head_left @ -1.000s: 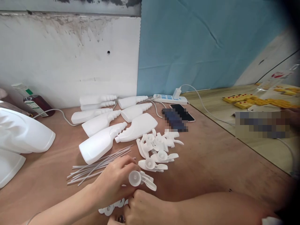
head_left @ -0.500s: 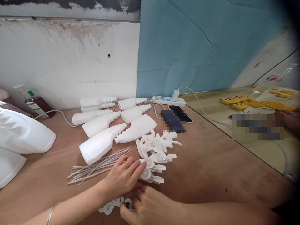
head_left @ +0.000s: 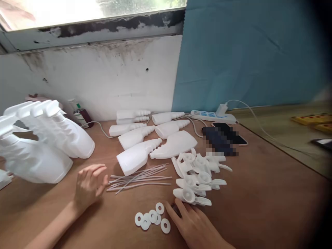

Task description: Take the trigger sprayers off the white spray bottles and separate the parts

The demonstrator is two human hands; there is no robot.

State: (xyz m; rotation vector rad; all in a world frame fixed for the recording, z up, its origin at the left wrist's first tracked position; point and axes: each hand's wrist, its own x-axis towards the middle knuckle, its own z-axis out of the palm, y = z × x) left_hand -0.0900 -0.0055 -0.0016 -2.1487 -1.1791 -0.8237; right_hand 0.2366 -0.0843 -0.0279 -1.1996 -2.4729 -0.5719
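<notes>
My left hand (head_left: 89, 183) hovers over the table between the assembled spray bottles and a bundle of thin white tubes (head_left: 140, 178). Its fingers are loosely bent, its thumb stands apart, and nothing is in it. At the front, my right hand (head_left: 193, 221) rests low over the table. A small dark object (head_left: 176, 210) shows between its fingers, too hidden to name. Just beyond those fingers lies a heap of white spray trigger heads (head_left: 188, 195). Several white ring washers (head_left: 165, 226) lie flat to the left of my right hand.
White empty bottles (head_left: 137, 155) lie on their sides behind the tubes. Spray bottles with heads (head_left: 38, 162) stand or lean at the left. A dark brown bottle (head_left: 83, 117), a power strip (head_left: 214, 117) with a cable and a phone (head_left: 233, 133) are along the back.
The view has turned left. My left hand has come away from the trigger heads and my right hand, toward the spray bottles. My right hand has shifted right, uncovering the washers.
</notes>
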